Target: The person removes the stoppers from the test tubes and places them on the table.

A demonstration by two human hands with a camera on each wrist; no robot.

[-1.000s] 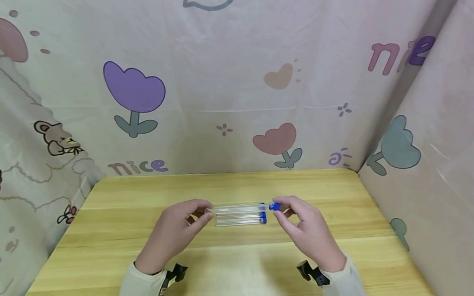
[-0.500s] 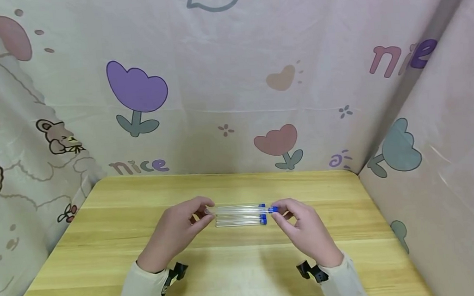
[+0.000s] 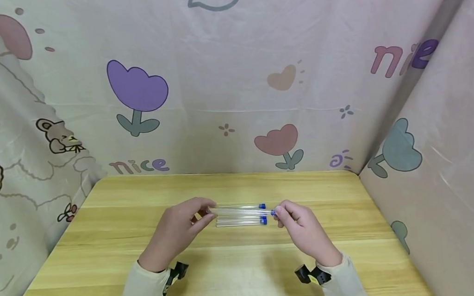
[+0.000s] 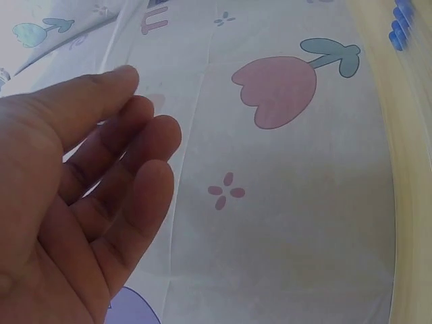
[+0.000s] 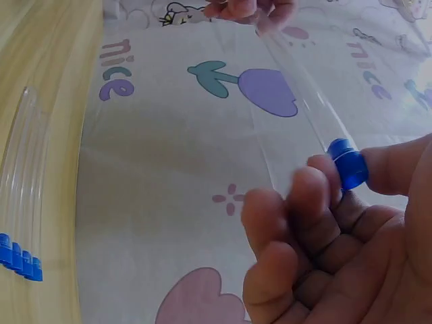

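Observation:
A clear test tube [image 3: 242,211] is held level above the table between both hands. My left hand [image 3: 177,232] pinches its end at the left; in the left wrist view the thumb and index fingertip nearly meet, and the tube hardly shows. At the other end my right hand [image 3: 308,233] grips the blue cap [image 5: 349,165] between thumb and curled fingers. The cap sits on the tube's end in the right wrist view. Below lie several more capped test tubes [image 3: 240,222], side by side, blue caps [image 5: 20,258] to the right.
A light wooden table [image 3: 230,269] carries the row of tubes. Printed curtains [image 3: 214,75] stand behind it and along both sides.
The right hand has come slightly down, and its fingers have shifted around the cap, now covering more of it. The held tube's right end has dipped. The left hand barely moves.

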